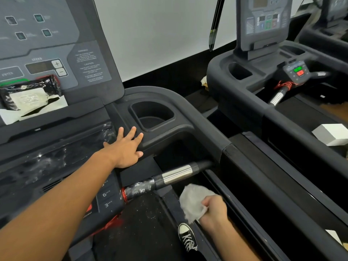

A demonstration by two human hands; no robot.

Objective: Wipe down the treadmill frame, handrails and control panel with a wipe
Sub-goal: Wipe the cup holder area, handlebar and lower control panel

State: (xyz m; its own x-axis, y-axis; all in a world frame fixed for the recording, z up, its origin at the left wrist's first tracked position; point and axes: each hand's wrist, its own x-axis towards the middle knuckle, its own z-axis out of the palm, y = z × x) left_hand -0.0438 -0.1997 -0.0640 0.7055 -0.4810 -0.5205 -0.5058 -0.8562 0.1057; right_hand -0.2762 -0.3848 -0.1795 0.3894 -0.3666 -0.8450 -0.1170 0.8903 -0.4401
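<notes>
My right hand [213, 209] pinches a crumpled white wipe [194, 201] at 5 o'clock below the chrome handrail [169, 178]; left hand [125, 147] flat, fingers spread, on treadmill frame [169, 136].

1. This is a gym or fitness room: a treadmill [169, 113] with a large control panel [47, 53] fills the near view.
2. A second treadmill [254, 76] of the same build stands just beside it on the right, and part of a third console [337, 10] shows beyond.
3. Each has a metal-sleeved handrail [177, 174] and a moulded cup holder [152, 115], set in a row facing a plain white wall [160, 34].
</notes>
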